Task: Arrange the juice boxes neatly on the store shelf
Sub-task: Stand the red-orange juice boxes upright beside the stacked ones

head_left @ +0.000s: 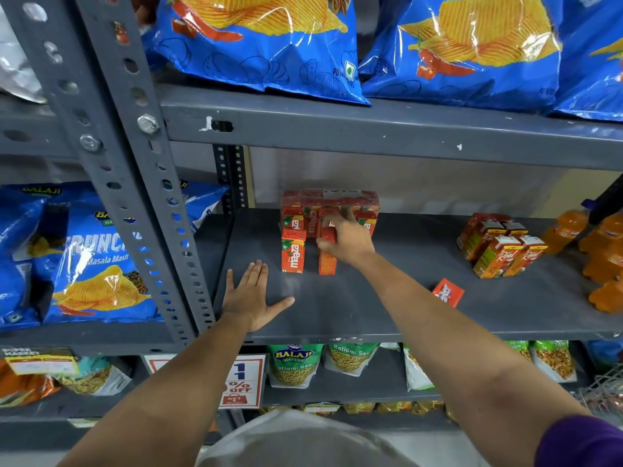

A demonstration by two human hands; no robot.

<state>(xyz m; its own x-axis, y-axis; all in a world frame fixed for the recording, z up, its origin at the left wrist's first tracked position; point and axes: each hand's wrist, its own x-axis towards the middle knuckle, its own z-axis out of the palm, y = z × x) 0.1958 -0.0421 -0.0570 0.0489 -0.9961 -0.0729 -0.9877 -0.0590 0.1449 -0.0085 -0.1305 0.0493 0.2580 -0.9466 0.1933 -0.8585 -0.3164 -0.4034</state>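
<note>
Orange-red Maaza juice boxes stand in short rows on the grey shelf (371,308), with a shrink-wrapped pack of them (330,198) at the back. My right hand (344,241) is closed around the top of one box (327,262) at the front of the second row. Beside it to the left stands another front box (293,252). My left hand (253,294) lies flat on the shelf with fingers spread, left of the boxes, holding nothing. One small red box (447,292) lies on its side to the right.
A cluster of Real juice cartons (499,246) stands at the right, with orange drink bottles (603,251) beyond. A grey slotted upright (141,183) borders the left. Blue chip bags (263,45) fill the shelf above, and snack packets (296,365) sit below.
</note>
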